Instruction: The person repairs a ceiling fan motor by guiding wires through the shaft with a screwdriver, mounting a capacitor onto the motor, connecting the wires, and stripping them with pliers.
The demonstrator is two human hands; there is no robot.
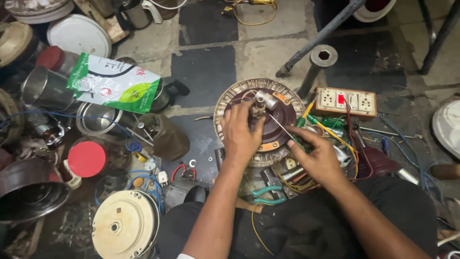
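— What sits at the centre of the tiled workshop floor (pixel 268 57)?

— A round, dark-brown ceiling-fan motor with a ribbed metal rim (pixel 239 93), between cluttered steel pots (pixel 45 86) and a wooden switchboard (pixel 345 101).

— And the hands?

— Apart. The left hand (pixel 241 134) is curled shut around the motor's central metal shaft (pixel 261 103); the right hand (pixel 318 156) pinches a thin green-handled screwdriver (pixel 287 130), tip against the hub

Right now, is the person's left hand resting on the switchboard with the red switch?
No, the left hand grips the shaft of the round motor; the switchboard lies untouched beside it.
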